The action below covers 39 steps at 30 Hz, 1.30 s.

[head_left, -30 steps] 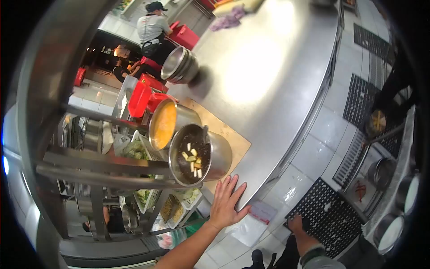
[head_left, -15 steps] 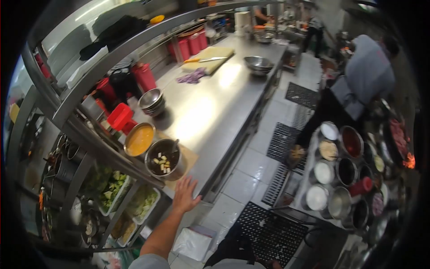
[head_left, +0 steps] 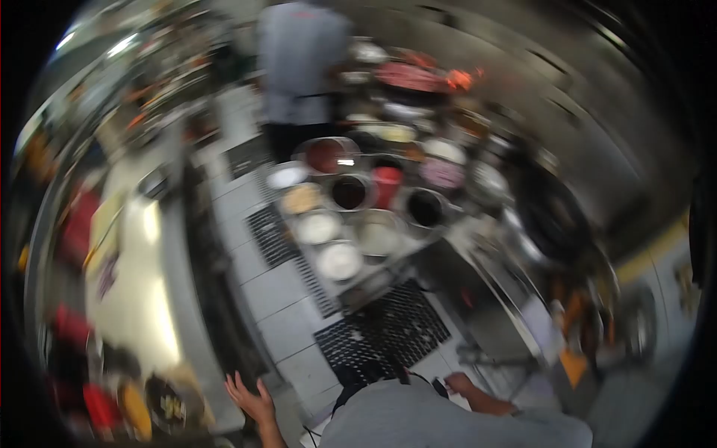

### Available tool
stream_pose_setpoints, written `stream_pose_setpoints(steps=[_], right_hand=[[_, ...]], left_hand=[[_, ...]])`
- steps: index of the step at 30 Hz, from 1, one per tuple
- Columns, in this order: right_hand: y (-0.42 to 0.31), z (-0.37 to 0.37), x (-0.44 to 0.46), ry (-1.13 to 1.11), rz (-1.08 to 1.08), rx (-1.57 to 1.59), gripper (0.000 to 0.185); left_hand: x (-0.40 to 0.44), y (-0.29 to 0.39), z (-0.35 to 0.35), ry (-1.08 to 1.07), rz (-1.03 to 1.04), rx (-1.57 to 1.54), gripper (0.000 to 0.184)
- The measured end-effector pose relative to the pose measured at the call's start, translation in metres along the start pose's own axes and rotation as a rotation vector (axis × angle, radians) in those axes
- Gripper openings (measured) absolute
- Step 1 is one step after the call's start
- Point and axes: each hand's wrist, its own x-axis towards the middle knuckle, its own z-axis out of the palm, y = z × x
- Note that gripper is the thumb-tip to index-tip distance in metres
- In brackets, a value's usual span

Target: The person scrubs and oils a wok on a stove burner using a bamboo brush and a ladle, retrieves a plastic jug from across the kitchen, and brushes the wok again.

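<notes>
My left hand (head_left: 250, 399) hangs in the air beside the steel worktable (head_left: 134, 291), fingers spread, holding nothing. Left of it, on the table corner, stands the pot of dark liquid with pale pieces (head_left: 170, 407). An orange-filled container (head_left: 134, 409) is next to that pot. Close to my waist is my right hand (head_left: 461, 385), with a small dark object (head_left: 440, 386) by its fingertips. Blur hides whether those fingers grip it.
A person in a grey top (head_left: 302, 63) stands ahead by the stoves. A cart carries several tubs, including white tubs (head_left: 340, 261) and a red bottle (head_left: 387, 185). Black perforated mats (head_left: 381, 328) lie on the tiled floor. Flames (head_left: 459, 80) burn behind a meat-filled pan (head_left: 411, 77).
The view has swung right, so the stoves and cart now sit in the middle. My left hand has come away from the dark pot. My right hand has come further into view.
</notes>
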Motion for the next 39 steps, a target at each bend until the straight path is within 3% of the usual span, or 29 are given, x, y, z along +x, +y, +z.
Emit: stream_pose_setpoints(steps=[4, 6, 9, 10, 13, 16, 19, 20, 23, 28, 29, 31, 33, 35, 38, 39], right_hand=[[0.01, 0.012, -0.041, 0.07, 0.072, 0.135, 0.028], [0.026, 0.018, -0.036, 0.043, 0.071, -0.048, 0.028], [0.022, 0.026, -0.065, 0.093, 0.129, 0.121, 0.027], [0.059, 0.036, -0.041, 0.084, -0.099, -0.128, 0.026], [0.057, 0.037, -0.056, 0.14, 0.101, 0.19, 0.029], [0.073, 0.037, -0.063, 0.202, 0.15, 0.524, 0.027], [0.096, 0.04, -0.074, 0.24, 0.163, 0.678, 0.03], [0.151, 0.054, -0.052, 0.189, 0.063, 0.347, 0.029], [0.193, 0.049, -0.047, 0.136, 0.077, 0.225, 0.03], [0.247, 0.006, -0.044, 0.21, 0.249, 0.822, 0.033], [0.256, 0.005, -0.055, 0.175, 0.414, 0.911, 0.037], [0.325, 0.01, 0.001, -0.016, 0.258, 0.828, 0.044], [0.32, -0.022, 0.021, -0.111, 0.264, 0.723, 0.043], [0.201, -0.087, -0.037, -0.04, 0.172, 0.166, 0.035], [0.125, -0.129, -0.034, 0.019, -0.504, -0.039, 0.032], [0.057, -0.16, -0.077, -0.021, -0.356, 0.138, 0.032]], left_hand=[[0.012, 0.121, 0.051, -0.356, 0.354, -0.482, 0.05], [0.041, 0.214, 0.035, -0.516, 0.569, -0.648, 0.045], [0.11, 0.324, -0.032, -0.277, 0.882, -0.883, 0.044], [0.132, 0.355, -0.077, -0.196, 0.972, -0.876, 0.052], [0.172, 0.45, -0.183, 0.266, 1.418, -1.237, 0.073], [0.174, 0.494, -0.233, 0.492, 1.663, -1.274, 0.071], [0.157, 0.523, -0.245, 0.538, 1.753, -1.223, 0.069], [0.151, 0.534, -0.246, 0.535, 1.765, -1.212, 0.068], [0.132, 0.56, -0.245, 0.556, 1.791, -1.153, 0.066], [0.093, 0.593, -0.239, 0.61, 1.796, -1.031, 0.063], [0.087, 0.602, -0.237, 0.601, 1.792, -1.023, 0.062], [0.075, 0.619, -0.232, 0.575, 1.791, -1.031, 0.06], [0.066, 0.635, -0.228, 0.553, 1.791, -1.028, 0.059], [0.06, 0.646, -0.225, 0.544, 1.79, -1.017, 0.058], [0.057, 0.656, -0.22, 0.531, 1.79, -0.994, 0.056], [0.056, 0.661, -0.216, 0.525, 1.789, -0.986, 0.055]])
